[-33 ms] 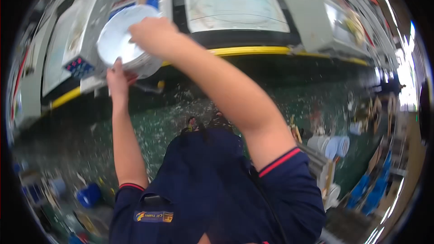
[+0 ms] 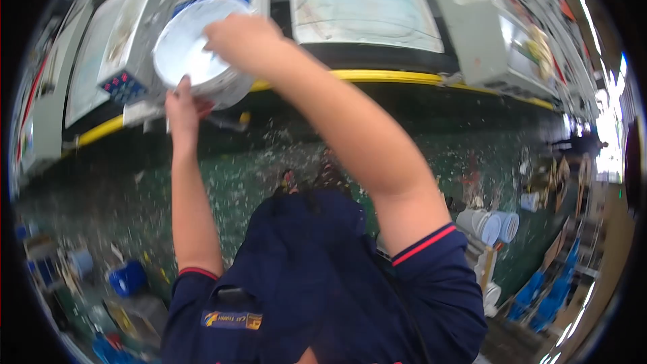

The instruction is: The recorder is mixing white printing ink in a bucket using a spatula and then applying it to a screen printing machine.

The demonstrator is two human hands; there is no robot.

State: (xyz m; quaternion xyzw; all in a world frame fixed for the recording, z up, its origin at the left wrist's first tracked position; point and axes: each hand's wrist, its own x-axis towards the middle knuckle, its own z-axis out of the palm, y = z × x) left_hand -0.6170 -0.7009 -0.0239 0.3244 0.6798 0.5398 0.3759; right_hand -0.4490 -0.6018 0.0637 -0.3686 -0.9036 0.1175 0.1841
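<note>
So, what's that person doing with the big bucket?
A person in a dark shirt is holding a white bucket by its near edge with the left grip, thumb at the rim. The right grip is over the bucket's open top; it's too blurry to tell whether it holds anything. The bucket is next to a grey machine box, and a yellow rail runs along the front.
</note>
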